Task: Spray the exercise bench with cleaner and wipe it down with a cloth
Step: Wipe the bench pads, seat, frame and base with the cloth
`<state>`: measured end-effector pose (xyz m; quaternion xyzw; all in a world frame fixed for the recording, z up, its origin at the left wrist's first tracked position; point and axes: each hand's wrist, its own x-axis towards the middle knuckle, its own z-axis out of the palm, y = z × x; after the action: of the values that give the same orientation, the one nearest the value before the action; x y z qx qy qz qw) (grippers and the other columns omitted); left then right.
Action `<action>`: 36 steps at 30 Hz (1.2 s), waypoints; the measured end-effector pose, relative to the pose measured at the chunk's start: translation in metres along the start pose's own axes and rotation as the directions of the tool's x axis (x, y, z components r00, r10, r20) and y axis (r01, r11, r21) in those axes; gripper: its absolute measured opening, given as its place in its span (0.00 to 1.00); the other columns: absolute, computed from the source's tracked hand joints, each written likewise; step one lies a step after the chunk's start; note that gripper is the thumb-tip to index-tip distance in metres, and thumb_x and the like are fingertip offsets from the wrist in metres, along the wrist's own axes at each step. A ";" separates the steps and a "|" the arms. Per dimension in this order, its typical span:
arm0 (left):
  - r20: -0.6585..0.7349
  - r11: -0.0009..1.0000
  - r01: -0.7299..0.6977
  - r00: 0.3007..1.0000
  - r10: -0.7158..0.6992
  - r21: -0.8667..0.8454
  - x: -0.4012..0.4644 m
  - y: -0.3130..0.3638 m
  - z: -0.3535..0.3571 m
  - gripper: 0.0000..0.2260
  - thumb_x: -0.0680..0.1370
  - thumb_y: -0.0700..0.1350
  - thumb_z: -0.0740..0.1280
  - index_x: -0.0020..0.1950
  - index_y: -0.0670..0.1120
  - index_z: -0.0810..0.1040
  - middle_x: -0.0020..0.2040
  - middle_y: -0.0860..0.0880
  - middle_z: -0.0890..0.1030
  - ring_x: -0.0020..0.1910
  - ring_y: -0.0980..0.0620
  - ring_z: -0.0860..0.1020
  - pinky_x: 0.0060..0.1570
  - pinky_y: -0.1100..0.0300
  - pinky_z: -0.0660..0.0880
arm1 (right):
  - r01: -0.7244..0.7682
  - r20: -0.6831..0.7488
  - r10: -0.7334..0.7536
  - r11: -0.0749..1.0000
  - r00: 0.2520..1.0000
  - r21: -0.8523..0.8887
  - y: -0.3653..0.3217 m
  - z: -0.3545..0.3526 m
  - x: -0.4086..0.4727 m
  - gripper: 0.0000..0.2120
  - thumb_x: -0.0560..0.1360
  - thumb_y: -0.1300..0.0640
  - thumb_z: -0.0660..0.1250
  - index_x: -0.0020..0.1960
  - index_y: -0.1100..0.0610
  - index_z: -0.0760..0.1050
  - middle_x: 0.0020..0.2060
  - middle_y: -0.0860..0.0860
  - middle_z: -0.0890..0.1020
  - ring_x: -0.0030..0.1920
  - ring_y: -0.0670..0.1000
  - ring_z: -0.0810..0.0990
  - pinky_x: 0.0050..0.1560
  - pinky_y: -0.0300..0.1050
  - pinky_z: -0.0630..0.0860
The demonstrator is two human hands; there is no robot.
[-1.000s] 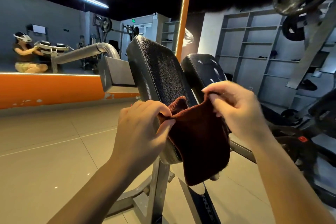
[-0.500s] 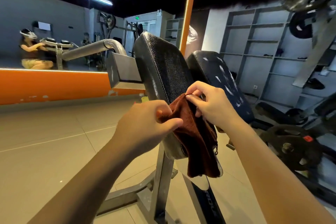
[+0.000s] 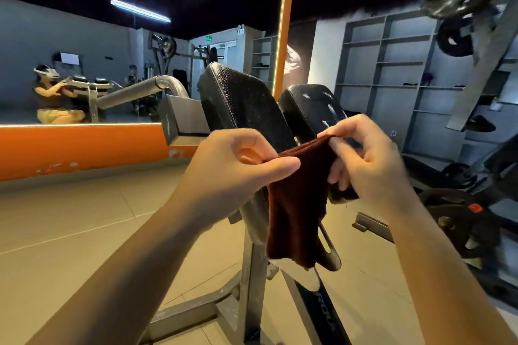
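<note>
Left hand had a pinch grip, thumb against forefinger, closed on the cloth's upper left corner. Right hand pinched the upper right corner the same way, with its lower fingers curled around the cloth's right edge. Top edge was stretched between the two grips; the rest hung down loose. Cloth was dark reddish-brown and was held in front of the bench, overlapping the lower end of the near pad; contact with the pad couldn't be told from this view.

Bench: two black padded sections side by side, tilted up. The far pad, right of the near one, showed pale streaks on its surface. A grey steel post ran down from under the near pad to a base on the floor. A grey box section and tube extended left from the bench.

Behind the bench on the left was an orange-framed mirror, reflecting a crouched person. To the bench's right stood grey shelving. Weight plates lay low to the right of the bench.
</note>
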<state>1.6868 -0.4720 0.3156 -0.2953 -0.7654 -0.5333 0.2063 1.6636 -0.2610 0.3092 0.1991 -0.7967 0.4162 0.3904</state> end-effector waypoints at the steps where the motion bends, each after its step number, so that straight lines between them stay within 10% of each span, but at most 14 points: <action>1: 0.036 0.998 -0.006 0.999 0.008 -0.064 0.002 0.008 0.003 0.12 0.62 0.58 0.70 0.35 0.51 0.78 0.32 0.55 0.81 0.36 0.59 0.79 0.35 0.68 0.74 | 0.015 -0.046 -0.013 0.999 0.999 0.043 0.000 -0.011 -0.005 0.06 0.80 0.63 0.63 0.49 0.52 0.73 0.30 0.52 0.79 0.25 0.47 0.76 0.27 0.36 0.74; 11: -0.236 0.895 -0.052 0.957 0.172 0.442 0.016 -0.021 0.015 0.14 0.71 0.55 0.75 0.52 0.54 0.77 0.36 0.60 0.78 0.38 0.57 0.79 0.38 0.60 0.77 | -0.008 -0.178 -0.007 0.997 0.984 -0.082 0.010 0.015 -0.014 0.16 0.77 0.71 0.61 0.44 0.51 0.76 0.48 0.49 0.79 0.44 0.45 0.83 0.48 0.42 0.82; 16: -0.270 0.825 -0.105 0.916 0.298 0.555 0.012 -0.059 -0.001 0.14 0.73 0.52 0.73 0.55 0.48 0.78 0.45 0.52 0.81 0.45 0.50 0.78 0.44 0.55 0.76 | 0.074 0.239 -0.035 0.985 0.970 -0.155 0.029 0.078 -0.029 0.23 0.80 0.43 0.55 0.74 0.44 0.63 0.71 0.38 0.64 0.67 0.34 0.60 0.70 0.36 0.62; 21: -0.345 0.702 -0.069 0.834 0.430 0.708 0.021 -0.113 -0.036 0.23 0.76 0.60 0.60 0.66 0.48 0.73 0.66 0.42 0.74 0.65 0.44 0.68 0.59 0.47 0.63 | 0.141 0.360 -0.076 0.978 0.930 -0.156 0.046 0.092 -0.023 0.24 0.76 0.32 0.41 0.71 0.28 0.41 0.72 0.24 0.42 0.76 0.35 0.44 0.76 0.43 0.48; 25: -0.469 0.833 0.053 0.845 0.257 0.551 0.069 -0.136 -0.064 0.33 0.74 0.65 0.57 0.77 0.54 0.58 0.79 0.45 0.55 0.77 0.45 0.52 0.71 0.42 0.53 | 0.158 0.409 -0.089 0.978 0.908 -0.138 0.037 0.099 0.024 0.24 0.78 0.35 0.44 0.72 0.30 0.41 0.74 0.27 0.42 0.75 0.33 0.42 0.74 0.39 0.44; 31: -0.492 0.907 -0.048 0.827 0.271 0.419 0.100 -0.152 -0.057 0.40 0.71 0.68 0.58 0.78 0.50 0.56 0.77 0.50 0.59 0.71 0.61 0.57 0.66 0.72 0.60 | 0.116 0.360 -0.052 0.981 0.932 -0.158 0.034 0.137 0.141 0.27 0.84 0.44 0.47 0.80 0.50 0.48 0.79 0.43 0.48 0.78 0.44 0.47 0.77 0.45 0.45; 36: -0.489 0.875 0.024 0.836 0.248 0.484 0.098 -0.156 -0.064 0.33 0.77 0.63 0.54 0.78 0.49 0.55 0.77 0.48 0.61 0.72 0.52 0.62 0.70 0.41 0.61 | 0.015 0.243 0.023 0.988 0.970 -0.151 0.043 0.150 0.174 0.33 0.79 0.33 0.47 0.78 0.50 0.57 0.77 0.47 0.57 0.76 0.51 0.58 0.75 0.59 0.56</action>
<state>1.5090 -0.5492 0.2913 -0.1209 -0.7634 -0.3784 0.5093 1.4601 -0.3575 0.3726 0.2168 -0.8685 0.3274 0.3025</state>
